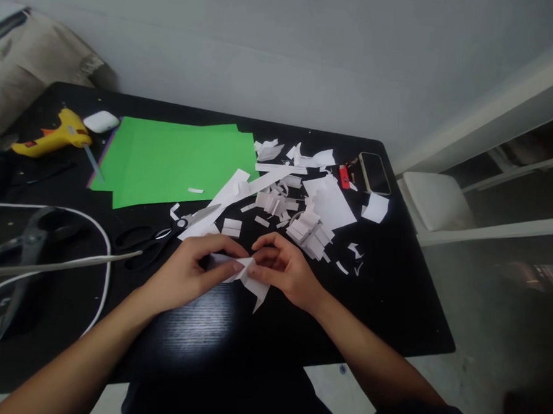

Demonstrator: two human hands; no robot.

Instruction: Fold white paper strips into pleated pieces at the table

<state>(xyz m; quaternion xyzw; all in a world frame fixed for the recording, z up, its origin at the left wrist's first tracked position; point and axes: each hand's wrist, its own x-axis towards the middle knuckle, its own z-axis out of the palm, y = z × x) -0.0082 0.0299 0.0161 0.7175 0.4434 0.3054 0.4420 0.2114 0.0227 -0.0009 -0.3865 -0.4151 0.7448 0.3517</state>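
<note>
Between both hands is a folded piece of white paper [256,286], held just above the black table near its front. My left hand [194,270] pinches its left part between thumb and fingers. On the other side, my right hand [285,269] grips the middle fold, thumb in front and fingers curled behind. A pointed flap of the paper hangs down below the right thumb. Scissors with black handles [152,240] lie open just beyond my left hand, their blades resting against white paper strips [233,198]. A small folded paper piece [231,227] lies beyond the fingers.
Green sheets [181,162] lie at the back left beside a yellow glue gun [62,135] and a white case [101,121]. Paper scraps [310,230] cover the middle. A phone [374,173] and red object [343,176] sit back right. A white cable [108,266] loops at left.
</note>
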